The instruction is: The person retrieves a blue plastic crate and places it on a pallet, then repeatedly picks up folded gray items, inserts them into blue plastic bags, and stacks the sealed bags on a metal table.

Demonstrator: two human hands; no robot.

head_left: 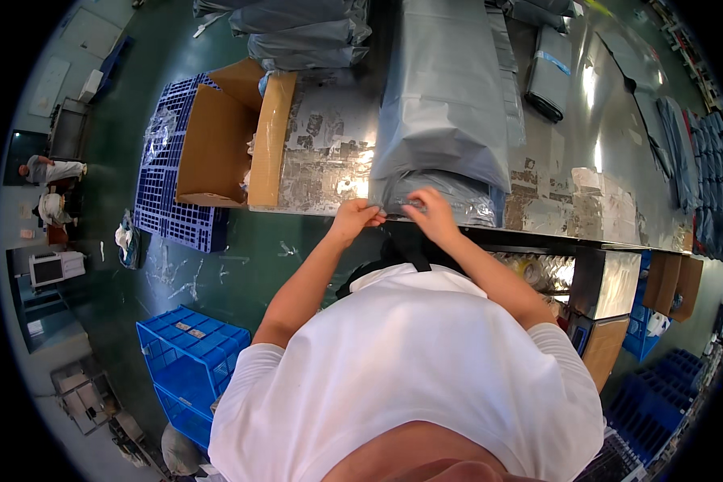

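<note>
A stack of large grey plastic bags point(442, 104) lies lengthwise on the metal table in front of me, its near end at the table's front edge. Under its near end, a grey bundle with shiny, wrinkled film point(454, 197) shows. My left hand point(357, 220) is closed in a pinch at the bundle's near left corner, thumb and fingertips together. Just right of it, my right hand point(432, 217) has its fingers curled and pinched over the film's near edge. Whatever sits between either hand's fingertips is too small to make out.
An open cardboard box point(217, 149) stands left of the table on blue plastic pallets point(157, 161). More grey bags point(305, 36) are piled far left, and a folded dark bundle point(548, 76) lies to the right. A blue crate point(193, 345) stands on the floor behind left.
</note>
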